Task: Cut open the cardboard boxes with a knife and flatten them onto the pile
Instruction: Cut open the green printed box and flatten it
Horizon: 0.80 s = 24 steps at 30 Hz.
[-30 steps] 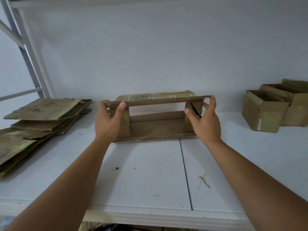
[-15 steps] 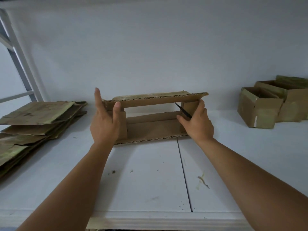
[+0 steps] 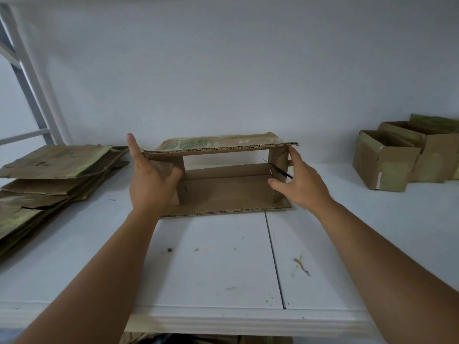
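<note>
- Box (image 3: 223,180) sits mid-table, open face toward me, between the flattened pile (image 3: 49,175) far left and uncut boxes (image 3: 397,157) far right.
- Change: my left hand (image 3: 151,180) has released the top panel; index now straight, palm against the left flap.
- Right hand (image 3: 298,184) holds the knife (image 3: 278,168) at the right flap; exact finger grip I cannot tell.
- Judgement: collapsing comes next.

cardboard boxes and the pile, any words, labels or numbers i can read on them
None can be read.
Open box, top panel: faded green print, too blurred.
Flattened pile, top sheet: dark marks, too blurred.
Boxes on the right: pale tape strip, no lettering that shows.
</note>
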Tool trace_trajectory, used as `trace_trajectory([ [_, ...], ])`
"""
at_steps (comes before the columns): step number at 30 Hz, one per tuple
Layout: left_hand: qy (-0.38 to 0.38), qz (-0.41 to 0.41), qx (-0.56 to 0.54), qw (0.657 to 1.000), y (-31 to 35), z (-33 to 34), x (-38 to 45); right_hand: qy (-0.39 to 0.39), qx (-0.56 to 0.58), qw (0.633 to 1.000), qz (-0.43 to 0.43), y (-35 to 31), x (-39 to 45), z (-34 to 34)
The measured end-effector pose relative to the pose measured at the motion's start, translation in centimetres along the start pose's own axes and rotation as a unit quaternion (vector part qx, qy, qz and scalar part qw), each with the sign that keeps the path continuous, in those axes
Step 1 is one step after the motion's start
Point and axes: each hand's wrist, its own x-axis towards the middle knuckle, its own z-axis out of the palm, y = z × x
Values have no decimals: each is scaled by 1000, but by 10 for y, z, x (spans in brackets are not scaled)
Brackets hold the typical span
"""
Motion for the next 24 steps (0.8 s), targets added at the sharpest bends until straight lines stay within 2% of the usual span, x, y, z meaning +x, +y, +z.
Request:
trace_trajectory([
  [5, 0, -33, -114, 993, -13, -20, 4, -72, -15, 997, -32, 4, 1, -6],
  [9, 1, -77, -134, 988, -29, -31, 13, -109, -28, 992, -50, 4, -1, -7],
  [15, -29, -85, -19, 996, -49, -53, 14, -169, -50, 981, -79, -1, -1, -7],
  [19, -77, -92, 60, 991, -50, -64, 11, -210, -10, 976, -61, -7, -5, -7],
  [22, -100, -123, 70, 985, -53, -70, 8, -212, 36, 976, -32, -15, -9, -2],
  [24, -105, -135, 118, 978, -53, -70, 5, -196, 19, 980, -18, -20, -11, 3],
])
